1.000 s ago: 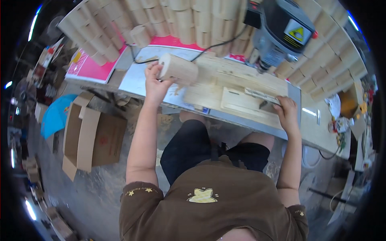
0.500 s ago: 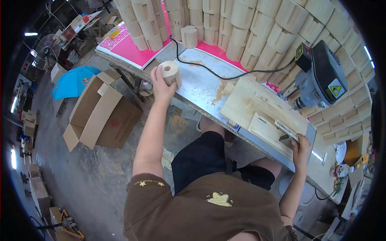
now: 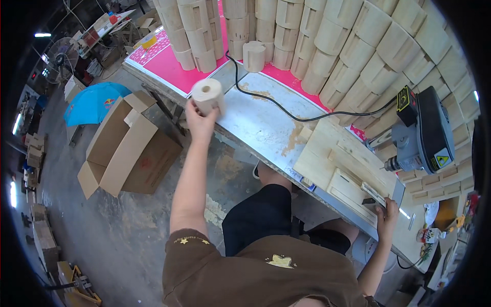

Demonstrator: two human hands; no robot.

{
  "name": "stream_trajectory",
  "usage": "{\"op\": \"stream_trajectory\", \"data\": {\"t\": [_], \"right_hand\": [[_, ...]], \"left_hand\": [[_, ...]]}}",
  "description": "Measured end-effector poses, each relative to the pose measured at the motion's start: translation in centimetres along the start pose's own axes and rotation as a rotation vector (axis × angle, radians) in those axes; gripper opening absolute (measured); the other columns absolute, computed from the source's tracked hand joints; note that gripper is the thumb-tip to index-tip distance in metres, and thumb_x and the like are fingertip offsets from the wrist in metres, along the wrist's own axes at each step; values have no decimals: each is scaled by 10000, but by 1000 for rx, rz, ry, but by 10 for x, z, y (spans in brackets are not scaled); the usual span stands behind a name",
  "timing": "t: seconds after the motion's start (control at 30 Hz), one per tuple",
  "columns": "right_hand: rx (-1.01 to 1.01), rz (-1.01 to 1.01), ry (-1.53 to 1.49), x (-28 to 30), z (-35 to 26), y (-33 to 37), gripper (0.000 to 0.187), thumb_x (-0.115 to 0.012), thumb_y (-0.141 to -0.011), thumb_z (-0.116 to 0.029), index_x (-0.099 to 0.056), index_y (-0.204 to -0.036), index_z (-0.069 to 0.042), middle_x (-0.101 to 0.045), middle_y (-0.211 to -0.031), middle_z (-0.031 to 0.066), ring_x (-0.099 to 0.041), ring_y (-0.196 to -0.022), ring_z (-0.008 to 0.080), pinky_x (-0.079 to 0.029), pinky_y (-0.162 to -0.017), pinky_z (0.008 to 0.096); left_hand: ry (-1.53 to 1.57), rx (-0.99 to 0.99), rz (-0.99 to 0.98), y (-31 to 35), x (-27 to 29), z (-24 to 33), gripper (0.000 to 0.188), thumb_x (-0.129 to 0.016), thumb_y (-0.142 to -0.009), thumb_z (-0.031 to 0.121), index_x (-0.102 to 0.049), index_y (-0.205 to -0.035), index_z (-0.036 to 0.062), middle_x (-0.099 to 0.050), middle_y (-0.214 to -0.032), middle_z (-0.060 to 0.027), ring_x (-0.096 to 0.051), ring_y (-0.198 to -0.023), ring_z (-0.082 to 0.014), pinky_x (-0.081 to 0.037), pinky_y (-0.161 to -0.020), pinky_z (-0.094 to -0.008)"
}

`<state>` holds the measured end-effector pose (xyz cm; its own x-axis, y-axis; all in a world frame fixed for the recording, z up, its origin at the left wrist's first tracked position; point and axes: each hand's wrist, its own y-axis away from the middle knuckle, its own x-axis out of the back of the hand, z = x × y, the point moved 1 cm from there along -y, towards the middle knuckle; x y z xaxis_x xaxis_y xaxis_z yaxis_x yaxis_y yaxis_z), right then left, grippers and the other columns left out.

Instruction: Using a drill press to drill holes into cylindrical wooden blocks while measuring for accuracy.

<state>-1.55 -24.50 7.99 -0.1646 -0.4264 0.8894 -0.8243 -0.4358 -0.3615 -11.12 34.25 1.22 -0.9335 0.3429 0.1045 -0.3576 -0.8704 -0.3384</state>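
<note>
Where the concrete floor (image 3: 107, 230) spreads out at the far left, a blue umbrella (image 3: 92, 102) lies beside an open cardboard box (image 3: 128, 151) whose flaps stand apart. Just right of the box, the left hand (image 3: 200, 120) is raised at the near left end of the metal workbench (image 3: 261, 125), its fingers wrapped around a pale wooden cylinder (image 3: 208, 95) with a hole through its middle; the piece is held clear of the bench top, above its edge. Behind it a pink sheet (image 3: 171, 66) covers the back of the bench, and stacks of similar wooden pieces (image 3: 327, 36) rise along the rear, with one notched wooden block (image 3: 254, 55) standing alone in front of them. A black cable (image 3: 286, 110) runs across the metal surface toward the right. Further right a flat wooden jig (image 3: 340, 171) of boards and strips lies on the bench, below a grey drill press (image 3: 424, 135) with a yellow warning label. At the near right corner of the jig the right hand (image 3: 387, 215) rests with its fingers curled over the edge, beside a small metal clamp (image 3: 376, 197); whether it grips the clamp or only the board I cannot tell.
</note>
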Motion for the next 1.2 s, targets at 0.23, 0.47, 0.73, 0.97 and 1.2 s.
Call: {"op": "stream_trajectory", "data": {"t": [0.23,0.47,0.73,0.97,1.2], "right_hand": [[-50,-12,53,2,-8,-2,345,-686,-674,-78,-554,-989,-32,-549,-899,131,-500,-888,332,-370,-827,401],[-132,-17,36,1,-13,-4,338,-702,-660,-73,-547,-958,-34,-549,-903,125,-498,-880,329,-384,-800,406],[-188,-18,62,1,-20,-4,342,-711,-628,-46,-540,-924,-39,-543,-892,117,-497,-866,320,-384,-776,395],[-186,-2,48,2,-22,-5,346,-707,-628,-49,-544,-933,-43,-534,-871,111,-490,-845,320,-381,-759,397],[-152,16,84,-5,-21,-8,367,-704,-621,-56,-550,-954,-49,-528,-884,114,-484,-847,320,-377,-767,400]], "left_hand": [[-86,-15,171,-91,13,-18,681,-772,-637,71,-409,-1205,-32,-548,-1111,-181,-572,-1019,-258,-456,-879,-343],[-286,40,229,-153,-6,-56,664,-772,-633,41,-421,-1194,-12,-561,-1128,-161,-570,-1048,-259,-453,-895,-352],[-448,-66,304,-188,-14,-78,658,-825,-579,63,-497,-1143,-26,-606,-1081,-177,-605,-978,-302,-484,-824,-368],[-440,-15,257,-187,-21,-80,625,-819,-602,82,-513,-1134,-33,-620,-1050,-197,-628,-927,-328,-482,-830,-369],[-373,-202,247,-184,-29,-104,863,-865,-566,229,-391,-1212,-92,-571,-1124,-229,-574,-1025,-357,-449,-913,-399]]}}
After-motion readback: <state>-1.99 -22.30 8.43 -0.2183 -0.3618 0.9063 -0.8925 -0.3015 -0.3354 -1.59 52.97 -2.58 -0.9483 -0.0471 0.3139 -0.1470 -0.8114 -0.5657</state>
